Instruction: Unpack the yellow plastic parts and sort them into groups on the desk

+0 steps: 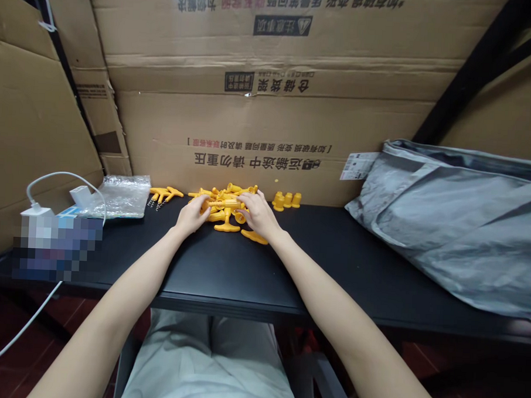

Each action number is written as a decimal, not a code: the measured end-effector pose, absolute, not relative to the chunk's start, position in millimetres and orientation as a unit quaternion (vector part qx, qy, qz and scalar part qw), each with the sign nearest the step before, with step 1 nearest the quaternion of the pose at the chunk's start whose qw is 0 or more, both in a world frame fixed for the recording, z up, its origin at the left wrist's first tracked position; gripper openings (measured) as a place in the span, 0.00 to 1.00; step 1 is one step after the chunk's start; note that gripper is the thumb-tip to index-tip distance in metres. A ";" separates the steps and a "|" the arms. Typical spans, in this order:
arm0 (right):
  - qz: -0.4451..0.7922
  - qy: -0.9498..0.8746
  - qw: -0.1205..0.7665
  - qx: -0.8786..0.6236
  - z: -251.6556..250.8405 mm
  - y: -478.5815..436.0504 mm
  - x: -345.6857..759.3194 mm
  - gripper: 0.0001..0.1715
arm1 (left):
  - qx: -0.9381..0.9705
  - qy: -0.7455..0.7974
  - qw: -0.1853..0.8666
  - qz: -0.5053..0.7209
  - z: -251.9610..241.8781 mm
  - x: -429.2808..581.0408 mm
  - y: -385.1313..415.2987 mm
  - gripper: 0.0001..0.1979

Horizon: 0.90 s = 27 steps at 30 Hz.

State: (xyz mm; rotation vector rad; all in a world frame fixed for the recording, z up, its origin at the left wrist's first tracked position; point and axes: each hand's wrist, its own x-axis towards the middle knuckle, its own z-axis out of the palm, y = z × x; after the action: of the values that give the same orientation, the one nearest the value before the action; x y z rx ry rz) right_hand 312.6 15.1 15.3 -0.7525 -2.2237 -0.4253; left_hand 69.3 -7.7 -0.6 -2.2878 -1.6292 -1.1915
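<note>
Yellow pieces (227, 204) lie between the inward-curled left hand (191, 216) and right hand (261, 214).

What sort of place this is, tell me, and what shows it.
Probably a makeshift workbench, perhaps in a storage area: a black table with a pile of yellow plastic parts on it, and printed cardboard standing behind.

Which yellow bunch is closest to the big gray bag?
The little yellow cups right of the right hand. The yellow pile between it and the left hand, and the yellow handles with metal curls farther left, sit farther from the bag.
</note>
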 end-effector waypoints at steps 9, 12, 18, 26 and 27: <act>-0.108 -0.876 0.358 -0.305 16.2 10.8 311.0 0.24 | -0.746 -0.534 0.059 -0.393 -0.1 70.4 -8.4 0.16; -0.082 -0.877 0.362 -0.306 14.6 12.3 309.7 0.23 | -0.750 -0.535 0.058 -0.385 0.3 71.2 -8.7 0.16; -0.089 -0.882 0.383 -0.261 15.7 12.9 310.4 0.20 | -0.742 -0.541 0.069 -0.391 -1.8 69.5 -6.5 0.17; -0.181 -0.864 0.363 -0.299 15.7 16.8 314.3 0.24 | -0.758 -0.529 0.054 -0.378 1.7 74.6 -11.9 0.14; -0.188 -0.862 0.364 -0.299 15.5 17.0 314.0 0.25 | -0.758 -0.530 0.052 -0.377 2.3 74.9 -12.4 0.14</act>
State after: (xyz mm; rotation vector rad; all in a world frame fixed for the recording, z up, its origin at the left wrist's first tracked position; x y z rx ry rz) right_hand 314.0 17.0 15.5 -0.7706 -2.2176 -0.4840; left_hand 74.9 -12.4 2.3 -2.3059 -1.6107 -1.1456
